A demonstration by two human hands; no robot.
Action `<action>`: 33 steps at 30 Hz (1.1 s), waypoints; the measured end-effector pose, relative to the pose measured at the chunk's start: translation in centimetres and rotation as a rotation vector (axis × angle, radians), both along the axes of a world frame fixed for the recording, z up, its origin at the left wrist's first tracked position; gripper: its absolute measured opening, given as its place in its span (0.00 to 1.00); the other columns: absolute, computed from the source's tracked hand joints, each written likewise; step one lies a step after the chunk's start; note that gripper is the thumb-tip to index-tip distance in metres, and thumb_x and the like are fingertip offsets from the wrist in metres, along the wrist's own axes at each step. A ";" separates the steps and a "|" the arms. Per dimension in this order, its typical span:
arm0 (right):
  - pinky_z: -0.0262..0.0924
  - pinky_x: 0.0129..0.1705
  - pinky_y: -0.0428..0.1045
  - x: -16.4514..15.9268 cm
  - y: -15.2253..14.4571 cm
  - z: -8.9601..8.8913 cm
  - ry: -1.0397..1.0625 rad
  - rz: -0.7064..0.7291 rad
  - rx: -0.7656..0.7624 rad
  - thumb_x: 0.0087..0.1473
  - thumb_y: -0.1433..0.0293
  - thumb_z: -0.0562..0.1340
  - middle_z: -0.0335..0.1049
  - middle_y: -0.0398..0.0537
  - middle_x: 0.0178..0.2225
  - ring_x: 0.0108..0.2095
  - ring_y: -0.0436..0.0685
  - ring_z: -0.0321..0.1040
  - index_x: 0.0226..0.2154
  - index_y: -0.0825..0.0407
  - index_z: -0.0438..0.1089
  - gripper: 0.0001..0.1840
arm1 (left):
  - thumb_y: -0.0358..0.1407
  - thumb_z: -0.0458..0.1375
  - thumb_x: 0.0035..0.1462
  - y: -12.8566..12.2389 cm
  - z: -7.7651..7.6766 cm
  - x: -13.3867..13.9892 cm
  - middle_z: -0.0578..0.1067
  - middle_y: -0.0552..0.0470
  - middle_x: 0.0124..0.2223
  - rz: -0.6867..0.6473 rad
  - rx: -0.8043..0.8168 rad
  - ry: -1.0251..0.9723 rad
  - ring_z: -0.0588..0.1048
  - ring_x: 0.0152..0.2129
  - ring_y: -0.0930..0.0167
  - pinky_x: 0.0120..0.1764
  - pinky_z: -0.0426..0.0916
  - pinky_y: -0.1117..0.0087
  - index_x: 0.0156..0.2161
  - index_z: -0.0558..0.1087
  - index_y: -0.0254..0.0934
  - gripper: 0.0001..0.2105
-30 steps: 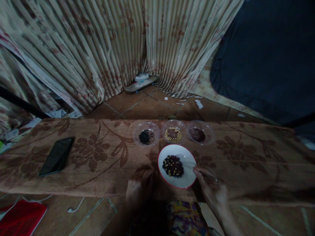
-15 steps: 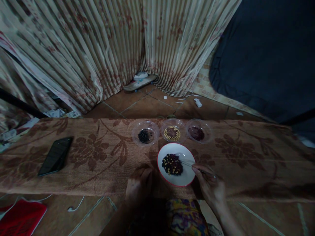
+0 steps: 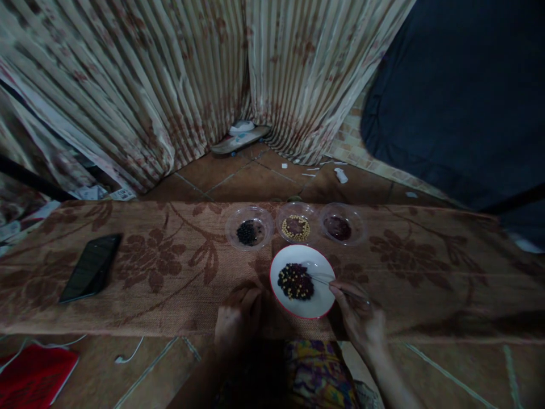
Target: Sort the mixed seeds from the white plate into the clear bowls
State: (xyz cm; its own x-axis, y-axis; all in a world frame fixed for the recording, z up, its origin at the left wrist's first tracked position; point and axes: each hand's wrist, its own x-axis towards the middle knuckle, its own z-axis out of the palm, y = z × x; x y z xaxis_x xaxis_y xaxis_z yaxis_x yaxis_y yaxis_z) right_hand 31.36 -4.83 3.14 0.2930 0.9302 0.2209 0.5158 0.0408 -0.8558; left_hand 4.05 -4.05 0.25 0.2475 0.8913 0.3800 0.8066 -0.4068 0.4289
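Note:
My right hand [image 3: 360, 318] pinches slim metal tweezers [image 3: 320, 279], their tips reaching into a white red-rimmed bowl [image 3: 321, 304]. Mixed black, yellow and dark red beans [image 3: 297, 282] lie heaped in the bowl's left half; the tips touch or hover at the heap's right edge. My left hand [image 3: 238, 315] rests on the cloth left of the bowl, fingers curled closed, with nothing visible in them. Behind the bowl stand three clear plastic bowls: one with black beans [image 3: 247, 233], one with yellow beans [image 3: 296, 227], one with dark red beans [image 3: 339, 228].
A brown flower-patterned cloth [image 3: 170, 307] covers the narrow table. At its left lies a black phone [image 3: 91, 268]. Beyond are striped curtains [image 3: 191, 74], a skateboard [image 3: 241, 140] on the tiled floor and a dark blue cover [image 3: 460, 96]. A red bag [image 3: 36, 375] lies lower left.
The view has shifted slightly, moving everything a little up and left. The tweezers' prongs look closer together than before. My left hand keeps its place on the cloth.

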 end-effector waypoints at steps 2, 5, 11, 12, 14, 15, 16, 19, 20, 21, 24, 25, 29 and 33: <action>0.71 0.41 0.54 -0.1 0.1 0.0 0.004 -0.004 0.008 0.57 0.57 0.64 0.78 0.52 0.36 0.38 0.60 0.75 0.32 0.50 0.78 0.14 | 0.32 0.53 0.65 0.0 -0.1 0.0 0.79 0.51 0.37 -0.001 -0.009 -0.004 0.77 0.35 0.70 0.39 0.72 0.70 0.40 0.73 0.40 0.06; 0.71 0.41 0.54 -0.2 0.1 -0.1 0.010 -0.009 0.020 0.56 0.57 0.64 0.78 0.52 0.35 0.38 0.60 0.75 0.31 0.50 0.78 0.14 | 0.33 0.53 0.65 0.0 -0.3 -0.1 0.79 0.51 0.37 0.003 -0.019 0.014 0.77 0.35 0.70 0.39 0.72 0.70 0.41 0.73 0.40 0.06; 0.71 0.39 0.56 0.3 0.3 1.6 0.050 -0.108 0.034 0.54 0.56 0.66 0.79 0.52 0.33 0.35 0.61 0.76 0.30 0.51 0.78 0.14 | 0.33 0.52 0.65 0.0 -0.1 -0.2 0.79 0.50 0.36 -0.006 -0.004 0.025 0.77 0.32 0.70 0.36 0.73 0.70 0.41 0.74 0.40 0.07; 0.71 0.38 0.55 0.6 0.7 2.3 0.050 -0.150 0.060 0.53 0.56 0.66 0.79 0.52 0.33 0.34 0.61 0.76 0.30 0.51 0.78 0.15 | 0.33 0.52 0.65 0.1 0.0 -0.2 0.79 0.50 0.36 -0.003 0.010 0.025 0.78 0.32 0.70 0.35 0.73 0.70 0.41 0.74 0.40 0.08; 0.71 0.37 0.55 1.6 2.1 3.9 0.013 -0.249 0.133 0.51 0.56 0.68 0.79 0.52 0.31 0.33 0.60 0.76 0.28 0.51 0.78 0.15 | 0.33 0.51 0.65 0.2 0.1 -0.2 0.80 0.49 0.37 0.007 0.046 0.025 0.78 0.33 0.69 0.35 0.74 0.70 0.40 0.74 0.40 0.08; 0.71 0.36 0.54 2.3 3.1 4.5 -0.015 -0.305 0.193 0.52 0.55 0.67 0.79 0.52 0.31 0.33 0.60 0.76 0.27 0.51 0.78 0.16 | 0.33 0.51 0.65 0.3 0.1 -0.3 0.80 0.49 0.38 0.011 0.067 0.028 0.79 0.33 0.69 0.35 0.74 0.70 0.41 0.74 0.40 0.08; 0.70 0.36 0.54 3.0 4.2 5.0 -0.036 -0.328 0.243 0.52 0.55 0.67 0.79 0.52 0.30 0.32 0.60 0.76 0.27 0.52 0.77 0.16 | 0.33 0.51 0.65 0.3 0.1 -0.3 0.80 0.49 0.38 0.005 0.079 0.033 0.79 0.33 0.69 0.35 0.74 0.69 0.42 0.74 0.40 0.09; 0.70 0.38 0.53 5.3 7.3 5.4 -0.065 -0.344 0.320 0.53 0.57 0.66 0.79 0.51 0.30 0.33 0.58 0.75 0.29 0.53 0.77 0.15 | 0.34 0.50 0.65 0.5 0.1 -0.4 0.80 0.50 0.36 -0.021 0.109 0.026 0.79 0.32 0.68 0.34 0.74 0.69 0.41 0.73 0.40 0.09; 0.69 0.38 0.53 5.8 8.0 5.2 -0.080 -0.331 0.299 0.53 0.57 0.66 0.79 0.52 0.31 0.33 0.58 0.75 0.29 0.53 0.77 0.15 | 0.34 0.50 0.65 0.5 0.0 -0.4 0.80 0.50 0.36 -0.019 0.110 0.023 0.79 0.32 0.68 0.35 0.74 0.69 0.41 0.73 0.40 0.09; 0.69 0.38 0.53 6.0 8.3 4.9 -0.081 -0.321 0.288 0.53 0.58 0.66 0.79 0.52 0.31 0.33 0.58 0.75 0.29 0.53 0.77 0.15 | 0.33 0.50 0.65 0.4 0.0 -0.4 0.80 0.50 0.35 -0.010 0.107 0.021 0.79 0.32 0.69 0.34 0.74 0.69 0.40 0.73 0.40 0.09; 0.69 0.39 0.54 4.9 7.1 4.0 -0.040 -0.330 0.297 0.53 0.59 0.66 0.78 0.53 0.33 0.35 0.59 0.75 0.30 0.53 0.77 0.14 | 0.33 0.51 0.65 0.3 0.1 -0.3 0.80 0.50 0.36 -0.019 0.065 0.030 0.79 0.32 0.69 0.35 0.74 0.70 0.41 0.73 0.40 0.08; 0.69 0.39 0.54 4.0 6.1 3.8 -0.013 -0.355 0.297 0.53 0.59 0.67 0.78 0.52 0.33 0.35 0.59 0.75 0.30 0.53 0.77 0.13 | 0.34 0.51 0.65 0.2 0.2 -0.2 0.80 0.50 0.36 -0.011 0.058 0.034 0.79 0.33 0.68 0.35 0.74 0.69 0.41 0.73 0.40 0.08; 0.70 0.38 0.52 0.3 1.5 3.1 0.062 -0.242 0.138 0.52 0.59 0.68 0.79 0.49 0.32 0.35 0.59 0.76 0.29 0.50 0.78 0.12 | 0.32 0.52 0.65 0.2 0.3 -0.2 0.79 0.51 0.35 -0.010 0.003 0.036 0.78 0.32 0.70 0.35 0.73 0.70 0.40 0.73 0.40 0.08; 0.71 0.37 0.52 -1.4 -0.6 1.4 0.025 -0.075 0.058 0.55 0.58 0.66 0.79 0.49 0.34 0.35 0.59 0.76 0.31 0.48 0.78 0.11 | 0.33 0.52 0.65 0.1 0.2 -0.2 0.79 0.51 0.35 -0.014 0.005 0.022 0.77 0.32 0.70 0.35 0.72 0.70 0.40 0.73 0.40 0.07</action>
